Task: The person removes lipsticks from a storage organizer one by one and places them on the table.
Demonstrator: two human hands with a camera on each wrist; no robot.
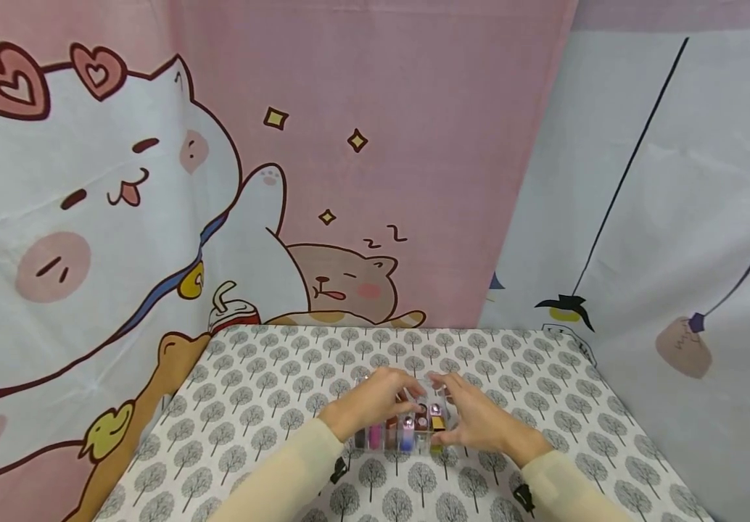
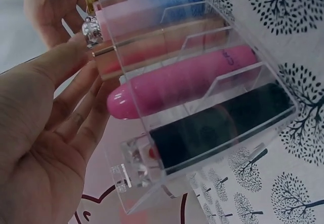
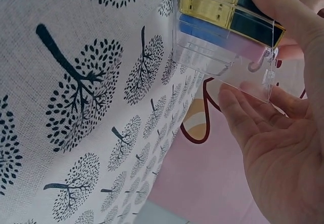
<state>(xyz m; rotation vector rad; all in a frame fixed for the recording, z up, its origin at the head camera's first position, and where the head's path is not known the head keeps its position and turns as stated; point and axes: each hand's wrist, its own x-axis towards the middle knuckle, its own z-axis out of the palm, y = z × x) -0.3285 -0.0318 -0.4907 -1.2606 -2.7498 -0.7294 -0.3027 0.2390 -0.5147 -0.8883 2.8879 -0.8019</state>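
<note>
A clear lipstick organizer [image 1: 391,444] holds several lipsticks in its slots. In the left wrist view, a black lipstick [image 2: 223,125], a bright pink one [image 2: 187,82] and a pink-to-blue tube [image 2: 152,13] with a silver knob lie in its row. My left hand [image 1: 375,397] arches over the organizer, fingers bent and parted from the thumb, whose tip is right by the silver knob. My right hand [image 1: 479,417] spans the organizer's right end, thumb over a gold-and-black lipstick [image 3: 230,11] and fingers [image 3: 243,112] at the clear wall on the other side.
A tablecloth [image 1: 238,413] printed with grey trees covers the table. Behind it hangs a pink cartoon curtain [image 1: 414,145], with a pale curtain [image 1: 708,217] along the right. Small black objects [image 1: 523,496] show beside both wrists.
</note>
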